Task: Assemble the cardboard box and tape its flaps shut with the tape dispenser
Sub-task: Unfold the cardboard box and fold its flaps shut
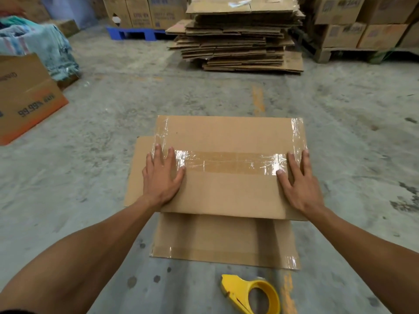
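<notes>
Cardboard box (229,191) is sitting assembled on the concrete floor (108,114), centre of view, top flaps closed. Clear tape (229,161) is running along the centre seam, with more tape crossing the far left and far right top edges. Front wall is facing the camera, a strip of tape showing along its lower edge.

Left hand (162,177) is lying flat, palm down, on the left end of the top, fingers (156,152) spread and extended, gripping nothing, thumb touching the seam tape. Right hand (299,180) is mirroring it on the right end, fingers spread flat, holding nothing, thumb tip resting on the tape end.

A flat cardboard sheet (136,168) is poking out from under the box's left side.

Yellow tape dispenser (251,293) is lying on the floor, near the box's front, untouched by either hand.

Background: stack of flattened cartons (235,39) straight ahead, printed orange-edged box (27,96) at left.
</notes>
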`<state>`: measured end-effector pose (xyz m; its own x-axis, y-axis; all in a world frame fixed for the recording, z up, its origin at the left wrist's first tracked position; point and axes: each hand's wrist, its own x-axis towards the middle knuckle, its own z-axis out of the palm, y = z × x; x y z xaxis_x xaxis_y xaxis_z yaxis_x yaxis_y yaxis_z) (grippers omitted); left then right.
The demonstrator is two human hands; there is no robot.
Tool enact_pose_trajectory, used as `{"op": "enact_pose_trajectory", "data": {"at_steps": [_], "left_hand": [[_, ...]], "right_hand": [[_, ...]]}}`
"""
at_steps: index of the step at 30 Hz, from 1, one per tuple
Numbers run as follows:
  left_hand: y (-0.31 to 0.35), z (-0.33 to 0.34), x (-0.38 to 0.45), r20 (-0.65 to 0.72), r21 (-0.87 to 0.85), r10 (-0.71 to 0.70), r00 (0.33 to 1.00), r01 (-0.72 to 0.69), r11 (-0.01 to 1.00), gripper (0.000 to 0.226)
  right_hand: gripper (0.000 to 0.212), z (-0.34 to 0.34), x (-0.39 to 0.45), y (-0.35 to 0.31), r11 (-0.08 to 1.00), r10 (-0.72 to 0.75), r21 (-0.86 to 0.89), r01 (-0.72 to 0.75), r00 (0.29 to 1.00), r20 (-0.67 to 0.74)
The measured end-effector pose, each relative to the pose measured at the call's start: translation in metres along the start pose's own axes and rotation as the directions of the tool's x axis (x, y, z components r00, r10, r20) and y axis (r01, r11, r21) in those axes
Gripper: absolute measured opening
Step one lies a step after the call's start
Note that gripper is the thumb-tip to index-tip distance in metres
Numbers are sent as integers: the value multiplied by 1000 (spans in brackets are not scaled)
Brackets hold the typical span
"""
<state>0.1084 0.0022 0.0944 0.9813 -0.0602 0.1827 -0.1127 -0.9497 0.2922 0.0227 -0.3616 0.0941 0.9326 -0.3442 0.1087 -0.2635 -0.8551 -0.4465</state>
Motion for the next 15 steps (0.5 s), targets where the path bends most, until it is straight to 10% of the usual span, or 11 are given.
{"op": "enact_pose_trajectory", "data": {"at_steps": [15], "left_hand": [[20, -53, -4, 182, 83, -71, 981, 57, 995, 53]], "right_hand": [[69, -32, -11, -16, 989, 93, -133, -66, 973, 211]]}}
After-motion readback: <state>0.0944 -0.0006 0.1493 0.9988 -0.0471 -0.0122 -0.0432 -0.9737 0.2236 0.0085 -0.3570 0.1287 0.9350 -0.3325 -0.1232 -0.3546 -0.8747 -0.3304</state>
